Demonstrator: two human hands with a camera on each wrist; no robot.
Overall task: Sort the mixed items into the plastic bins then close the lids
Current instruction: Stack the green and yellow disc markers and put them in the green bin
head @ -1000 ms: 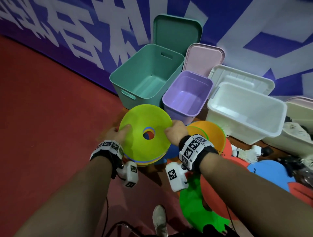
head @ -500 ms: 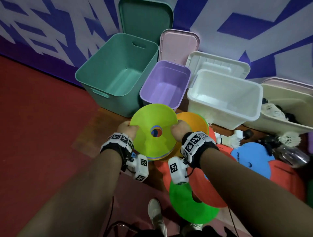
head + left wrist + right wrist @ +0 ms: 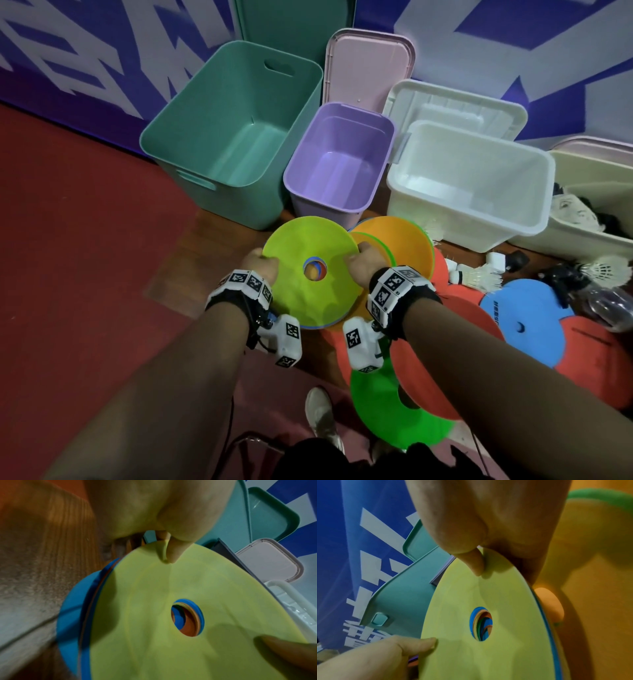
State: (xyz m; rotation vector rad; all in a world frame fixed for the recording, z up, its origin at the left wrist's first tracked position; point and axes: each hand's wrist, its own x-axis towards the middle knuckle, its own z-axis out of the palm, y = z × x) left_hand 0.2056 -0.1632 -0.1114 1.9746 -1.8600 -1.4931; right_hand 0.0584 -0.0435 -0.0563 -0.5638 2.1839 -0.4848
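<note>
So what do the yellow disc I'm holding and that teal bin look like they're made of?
Yellow disc: probably soft, flexible plastic or rubbery material with a matte finish; its rim puckers under the left hand's thumb, and its surface shows shallow dimples.
Teal bin: rigid moulded plastic with a smooth, slight sheen; thin, even walls, a rolled rim and cut-out handle slots.

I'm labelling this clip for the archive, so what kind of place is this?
Probably an indoor sports hall or badminton court. White feathered shuttlecocks lie on the red sports-style floor, both hands hold a stack of flat round agility discs, yellow-green on top, and a blue-and-white printed banner lines the wall.
</note>
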